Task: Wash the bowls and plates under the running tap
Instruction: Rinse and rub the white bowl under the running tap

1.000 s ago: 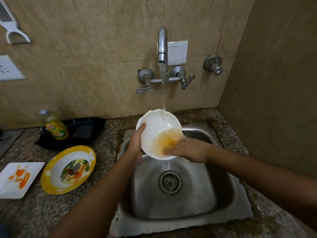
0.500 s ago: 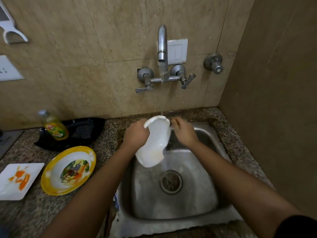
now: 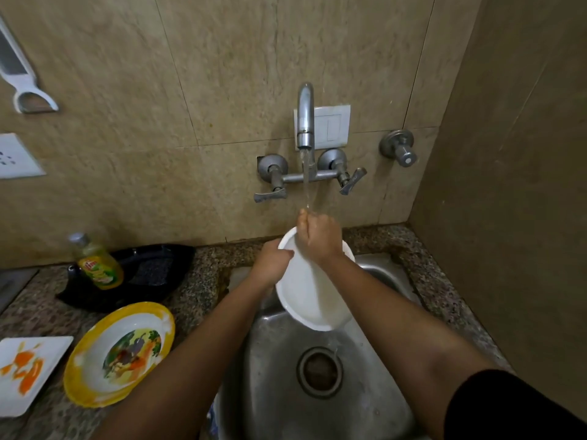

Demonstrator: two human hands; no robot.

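A white bowl (image 3: 309, 296) hangs tilted on edge over the steel sink (image 3: 279, 392). My left hand (image 3: 273, 263) grips its left rim. My right hand (image 3: 317, 235) is curled over the bowl's top rim, right under the stream from the tap (image 3: 305, 122). Water runs off the bowl's low edge toward the drain (image 3: 320, 371). On the counter to the left lie a yellow-rimmed plate with a picture (image 3: 122, 352) and a white square plate (image 3: 27, 373) smeared with orange.
A bottle of green dish soap (image 3: 97, 263) stands in front of a black tray (image 3: 149, 271) at the back of the granite counter (image 3: 197, 290). A valve (image 3: 401, 147) sticks out of the tiled wall at the right. A side wall closes off the right.
The bowl, held face-up with orange water a second ago, has been tipped on edge and emptied. My right hand moved from its inside up to its top rim under the tap.
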